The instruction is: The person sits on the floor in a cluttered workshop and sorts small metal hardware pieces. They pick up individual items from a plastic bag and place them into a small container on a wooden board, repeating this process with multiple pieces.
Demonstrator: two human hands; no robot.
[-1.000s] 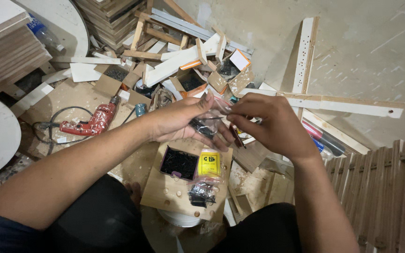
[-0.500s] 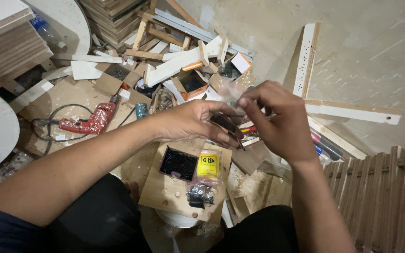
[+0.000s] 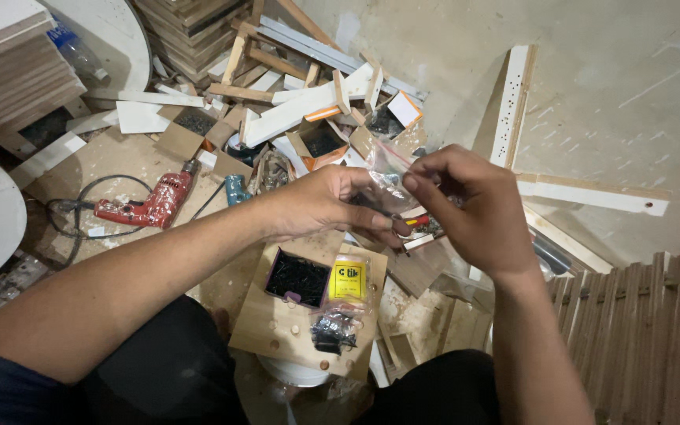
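My left hand (image 3: 320, 206) and my right hand (image 3: 470, 206) meet over a wooden board (image 3: 273, 330), both gripping a small clear plastic bag (image 3: 391, 175) with dark small parts inside. My right fingers pinch its top edge. A red-and-yellow tool tip (image 3: 417, 222) shows just below the hands. On the board lie a small box of black screws (image 3: 298, 277), a yellow packet (image 3: 349, 280) and another clear bag of black screws (image 3: 334, 330).
A red power drill (image 3: 145, 205) with its cable lies on the floor at left. Wood offcuts (image 3: 293, 110) and open cardboard boxes (image 3: 320, 143) are piled behind. A white drilled strip (image 3: 511, 102) leans at right; slatted wood panel (image 3: 647, 338) at lower right.
Both hands have lifted slightly and drawn the bag up; my right fingers have shifted to pinch its top edge. The view has tilted a little.
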